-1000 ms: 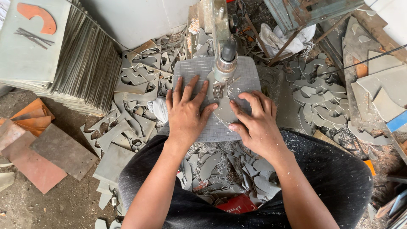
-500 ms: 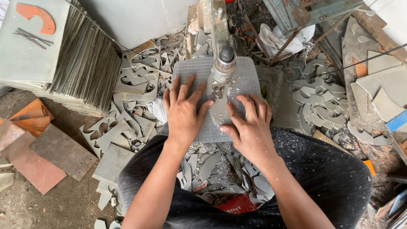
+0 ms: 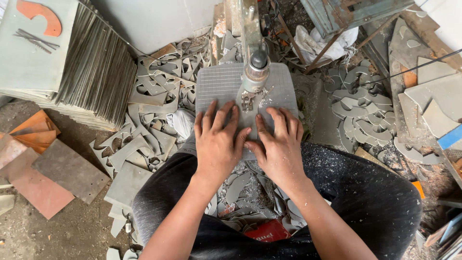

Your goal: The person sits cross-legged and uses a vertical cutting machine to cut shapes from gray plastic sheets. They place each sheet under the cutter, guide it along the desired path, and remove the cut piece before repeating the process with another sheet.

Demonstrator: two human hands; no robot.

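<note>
Nearest, between the knees, grey offcuts lie heaped on the floor, so much cutting looks already done. Above them the left hand and right hand press flat, fingers spread, gripping nothing, on a grey tile lying on the saw's small surface with the cutting head just beyond the fingertips; the cut seems barely begun. Farther off, a tall stack of uncut tiles waits at left, and cut scraps crowd both sides, leaving little free room.
</note>
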